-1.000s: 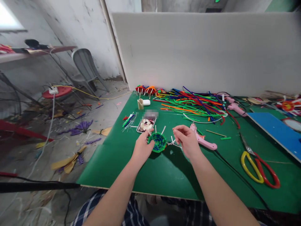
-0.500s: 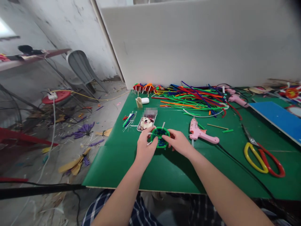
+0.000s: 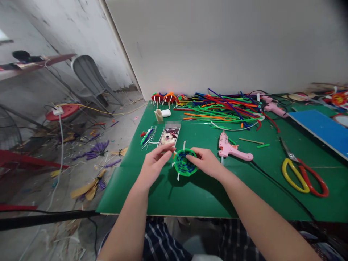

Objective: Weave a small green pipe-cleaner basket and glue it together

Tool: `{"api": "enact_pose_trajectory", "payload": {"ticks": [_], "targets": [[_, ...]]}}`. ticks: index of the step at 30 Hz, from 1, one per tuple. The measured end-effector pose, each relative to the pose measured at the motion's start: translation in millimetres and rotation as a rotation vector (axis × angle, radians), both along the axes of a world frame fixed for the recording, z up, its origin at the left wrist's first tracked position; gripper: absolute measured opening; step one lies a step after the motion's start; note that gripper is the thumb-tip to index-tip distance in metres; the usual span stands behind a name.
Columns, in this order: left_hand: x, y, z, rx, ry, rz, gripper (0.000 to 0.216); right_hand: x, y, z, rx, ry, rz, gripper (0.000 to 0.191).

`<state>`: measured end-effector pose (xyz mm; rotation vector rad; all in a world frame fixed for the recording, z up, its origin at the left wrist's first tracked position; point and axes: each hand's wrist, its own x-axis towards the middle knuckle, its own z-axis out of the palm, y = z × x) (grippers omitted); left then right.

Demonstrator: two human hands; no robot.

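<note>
A round woven piece (image 3: 182, 166) in green and dark blue, with white strips sticking out from its rim, is held above the table. My right hand (image 3: 205, 162) grips its right side, thumb on the face and fingers behind. At its upper left edge is my left hand (image 3: 157, 161), thumb and forefinger drawn together by a white strip end; what they pinch is hidden. Just beyond my left hand lies a phone (image 3: 169, 136) with a dog picture. To the right of my right hand rests a pink glue gun (image 3: 231, 150).
Scissors (image 3: 300, 174) with yellow and red handles lie at right, near a blue board (image 3: 322, 132). Behind is a heap of coloured strips (image 3: 225, 108). Small red and orange woven pieces (image 3: 170, 98) stand at the back left. A black cord (image 3: 282, 188) crosses the right side.
My left hand has moved left from around the woven piece to its edge. The piece has turned, showing more of its face and its strips. My right hand keeps its grip.
</note>
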<state>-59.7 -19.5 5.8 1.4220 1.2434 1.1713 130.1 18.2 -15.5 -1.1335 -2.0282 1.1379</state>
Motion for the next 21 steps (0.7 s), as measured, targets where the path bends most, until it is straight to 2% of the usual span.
{"api": "enact_pose_trajectory", "payload": {"ticks": [2, 5, 11, 16, 21], "targets": [[4.1, 0.1, -1.5, -0.048, 0.108, -0.053, 0.038, -0.1, -0.6, 0.1, 0.037, -0.028, 0.027, 0.023], [8.8, -0.2, -3.5, -0.018, 0.247, -0.074, 0.036, -0.2, -0.8, -0.3, 0.107, -0.084, 0.052, 0.022], [13.4, -0.4, -6.5, 0.102, 0.426, 0.034, 0.019, -0.6, -1.8, 0.8, 0.179, -0.163, 0.066, 0.020], [18.6, -1.2, -6.2, 0.175, 0.488, 0.076, 0.010, -0.9, -2.5, 1.2, 0.218, -0.198, 0.055, 0.019], [19.4, -0.7, -5.6, 0.183, 0.480, 0.077, 0.008, -1.3, -2.9, 0.8, 0.228, -0.210, 0.062, 0.020]]}}
